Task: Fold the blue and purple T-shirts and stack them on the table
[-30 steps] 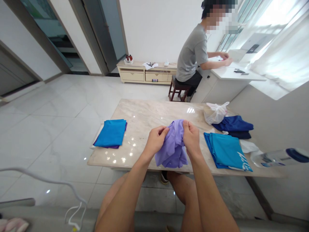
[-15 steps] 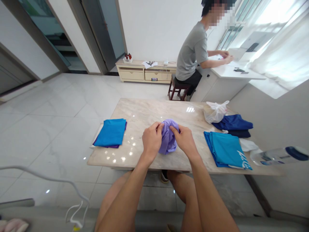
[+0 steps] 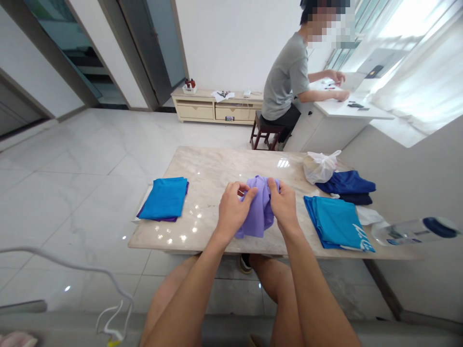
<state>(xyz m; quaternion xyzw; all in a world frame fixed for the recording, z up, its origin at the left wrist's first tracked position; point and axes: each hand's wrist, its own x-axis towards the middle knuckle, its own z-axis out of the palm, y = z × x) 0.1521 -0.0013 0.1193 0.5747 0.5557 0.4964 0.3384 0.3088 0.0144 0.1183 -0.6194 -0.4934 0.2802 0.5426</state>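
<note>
A light purple cloth (image 3: pixel 257 214) hangs bunched and creased in front of me, over the middle of the marble-topped table (image 3: pixel 213 164). On its right edge, my right hand (image 3: pixel 285 205) is closed, with the thumb pressed on the fabric. My left hand (image 3: pixel 233 207) grips the cloth's left side, its fingers curled and the thumb lying towards the fabric. Part of the cloth is hidden behind both hands.
At the table's left lies a folded blue cloth (image 3: pixel 164 197) over a dark purple one. To the right are a folded teal cloth (image 3: pixel 336 224), dark blue cloths (image 3: pixel 347 183), a white plastic bag (image 3: pixel 320 166) and a clear bottle (image 3: pixel 405 232). A person (image 3: pixel 285 77) sits beyond.
Both hands have shifted slightly right with the purple cloth, which now hangs looser and more spread out. The seated person's hands have moved apart.
</note>
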